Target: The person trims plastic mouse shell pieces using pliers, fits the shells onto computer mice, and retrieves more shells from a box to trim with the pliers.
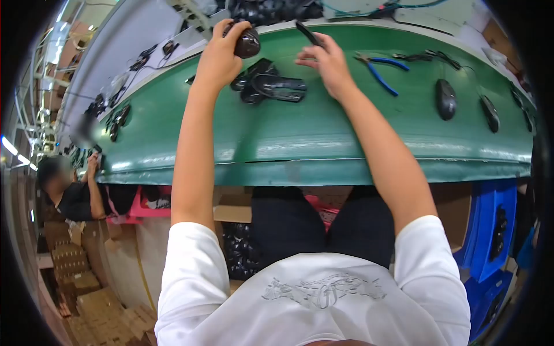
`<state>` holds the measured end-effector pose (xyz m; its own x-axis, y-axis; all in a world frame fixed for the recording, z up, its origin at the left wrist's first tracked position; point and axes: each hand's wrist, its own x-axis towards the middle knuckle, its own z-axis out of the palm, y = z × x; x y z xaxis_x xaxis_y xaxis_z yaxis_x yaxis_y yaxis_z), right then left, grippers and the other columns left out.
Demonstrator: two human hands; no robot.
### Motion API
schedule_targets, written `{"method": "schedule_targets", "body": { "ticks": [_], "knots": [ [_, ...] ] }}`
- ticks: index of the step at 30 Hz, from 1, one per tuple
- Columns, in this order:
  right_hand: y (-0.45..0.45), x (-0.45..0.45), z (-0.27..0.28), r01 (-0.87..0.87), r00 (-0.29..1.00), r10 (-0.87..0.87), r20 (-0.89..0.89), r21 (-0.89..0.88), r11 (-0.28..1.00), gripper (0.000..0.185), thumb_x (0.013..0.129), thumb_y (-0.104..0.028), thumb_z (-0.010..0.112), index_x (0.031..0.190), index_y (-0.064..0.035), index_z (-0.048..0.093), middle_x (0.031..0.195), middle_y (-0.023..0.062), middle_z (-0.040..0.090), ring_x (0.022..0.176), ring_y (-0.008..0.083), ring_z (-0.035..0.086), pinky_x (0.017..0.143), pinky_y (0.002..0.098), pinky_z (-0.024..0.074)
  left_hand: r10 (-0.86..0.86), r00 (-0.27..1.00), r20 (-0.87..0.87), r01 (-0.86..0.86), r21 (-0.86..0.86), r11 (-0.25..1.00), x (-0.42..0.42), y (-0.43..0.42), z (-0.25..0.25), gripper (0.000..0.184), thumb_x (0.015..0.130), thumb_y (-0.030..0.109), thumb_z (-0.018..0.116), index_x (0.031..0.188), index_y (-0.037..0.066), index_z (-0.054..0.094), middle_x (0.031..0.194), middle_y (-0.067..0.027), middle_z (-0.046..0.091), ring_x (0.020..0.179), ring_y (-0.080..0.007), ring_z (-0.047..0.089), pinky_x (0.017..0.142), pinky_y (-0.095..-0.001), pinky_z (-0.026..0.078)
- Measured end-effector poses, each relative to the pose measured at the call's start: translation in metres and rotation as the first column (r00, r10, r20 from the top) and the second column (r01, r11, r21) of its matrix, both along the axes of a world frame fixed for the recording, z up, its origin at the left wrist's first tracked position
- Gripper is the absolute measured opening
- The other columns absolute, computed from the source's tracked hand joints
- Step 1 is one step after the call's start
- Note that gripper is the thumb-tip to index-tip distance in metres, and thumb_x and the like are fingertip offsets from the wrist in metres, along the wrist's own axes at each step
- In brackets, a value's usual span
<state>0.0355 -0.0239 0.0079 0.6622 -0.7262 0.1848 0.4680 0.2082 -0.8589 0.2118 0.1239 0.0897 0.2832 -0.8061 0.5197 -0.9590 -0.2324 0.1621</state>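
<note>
At the far side of the green work surface, my left hand (220,56) is closed around a dark, glossy rounded part (247,44). To its right, my right hand (326,61) pinches a thin black piece (308,33) between thumb and fingers, raised above the surface. Between and below the hands lies a small pile of black glossy plastic shells (279,87). Pliers with blue handles (383,70) rest open to the right of my right hand.
Computer mice (445,100) with cables lie on the green surface (288,132) at the right. More black parts (118,122) are at the left. A co-worker (78,193) sits at the far left. Blue crates (480,254) and cardboard boxes (104,311) stand below.
</note>
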Motion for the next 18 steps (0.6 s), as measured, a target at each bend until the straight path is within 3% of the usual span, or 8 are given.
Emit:
{"method": "schedule_targets", "body": {
  "ticks": [3,6,8,10,11,13,15,18],
  "knots": [
    [-0.002,0.0,0.003,0.057,0.998,-0.056,0.008,-0.036,0.998,0.047,0.091,-0.005,0.059,0.135,0.0042,0.045,0.105,0.0121,0.06,0.089,0.0189,0.062,0.083,0.0313,0.0549,-0.097,0.993,0.069,0.098,-0.01,0.995,-0.027,-0.034,-0.02,0.066,0.07,-0.006,0.058,0.128,0.026,0.059,0.143,-0.0074,0.048,0.11,-0.0385,0.06,0.093,-0.0435,0.052],
    [-0.004,0.006,0.0,0.098,0.995,-0.096,0.041,-0.052,0.994,0.049,0.092,-0.007,0.062,0.136,0.004,0.044,0.108,0.0121,0.06,0.094,0.0192,0.062,0.087,0.0304,0.0533,-0.097,0.989,0.108,0.084,0.119,0.989,-0.05,-0.056,-0.031,0.062,0.07,-0.006,0.058,0.127,0.018,0.059,0.145,-0.0124,0.046,0.107,-0.0338,0.061,0.091,-0.0435,0.052],
    [-0.013,0.005,-0.004,0.124,0.991,-0.121,0.048,-0.05,0.991,0.047,0.092,-0.006,0.062,0.135,0.0022,0.046,0.109,0.0114,0.061,0.096,0.0181,0.06,0.088,0.0289,0.051,-0.261,0.906,-0.333,0.169,-0.28,0.945,-0.056,-0.069,-0.049,0.055,0.075,-0.006,0.055,0.127,0.013,0.059,0.143,-0.0144,0.048,0.11,-0.0308,0.061,0.093,-0.0416,0.052],
    [-0.021,0.003,-0.005,0.151,0.988,-0.148,0.052,-0.048,0.987,0.046,0.092,-0.006,0.063,0.134,0.0004,0.047,0.111,0.0107,0.061,0.098,0.017,0.059,0.089,0.0274,0.0487,-0.517,0.598,-0.612,0.041,-0.621,0.783,-0.062,-0.08,-0.059,0.048,0.081,-0.006,0.052,0.126,0.008,0.059,0.141,-0.0163,0.05,0.113,-0.0278,0.06,0.095,-0.0397,0.051],
    [-0.021,0.003,-0.004,0.158,0.987,-0.155,0.052,-0.048,0.986,0.046,0.092,-0.006,0.063,0.134,0.0004,0.047,0.111,0.0107,0.061,0.098,0.017,0.059,0.089,0.0274,0.0487,-0.521,0.594,-0.612,0.046,-0.621,0.782,-0.062,-0.081,-0.059,0.048,0.081,-0.006,0.052,0.126,0.008,0.059,0.141,-0.0163,0.05,0.113,-0.0278,0.06,0.095,-0.0397,0.051],
    [-0.012,0.005,-0.001,0.138,0.989,-0.136,0.055,-0.042,0.99,0.045,0.092,-0.008,0.063,0.134,-0.001,0.048,0.11,0.0092,0.061,0.098,0.0168,0.058,0.089,0.0276,0.0474,-0.615,0.06,-0.786,-0.001,-0.616,0.787,-0.057,-0.072,-0.057,0.041,0.087,0.001,0.052,0.127,0.006,0.056,0.134,-0.0169,0.054,0.109,-0.0248,0.06,0.093,-0.0377,0.051],
    [-0.001,0.006,0.004,0.104,0.994,-0.102,0.05,-0.041,0.994,0.044,0.092,-0.009,0.063,0.133,-0.0024,0.049,0.108,0.0076,0.061,0.098,0.0166,0.057,0.09,0.0277,0.0461,-0.542,-0.493,-0.681,-0.05,-0.599,0.799,-0.053,-0.061,-0.055,0.036,0.092,0.008,0.052,0.128,0.004,0.054,0.127,-0.0175,0.058,0.105,-0.0218,0.06,0.091,-0.0357,0.05],
    [0.013,0.002,0.008,0.148,0.987,-0.158,-0.025,-0.223,0.964,0.045,0.093,-0.012,0.063,0.134,-0.0024,0.048,0.109,0.0084,0.061,0.099,0.0184,0.057,0.092,0.0296,0.0457,-0.578,-0.394,-0.715,-0.094,-0.594,0.799,-0.058,-0.055,-0.06,0.036,0.095,0.011,0.049,0.131,0.006,0.052,0.122,-0.0145,0.06,0.104,-0.021,0.059,0.092,-0.0343,0.049]
  ]
}}
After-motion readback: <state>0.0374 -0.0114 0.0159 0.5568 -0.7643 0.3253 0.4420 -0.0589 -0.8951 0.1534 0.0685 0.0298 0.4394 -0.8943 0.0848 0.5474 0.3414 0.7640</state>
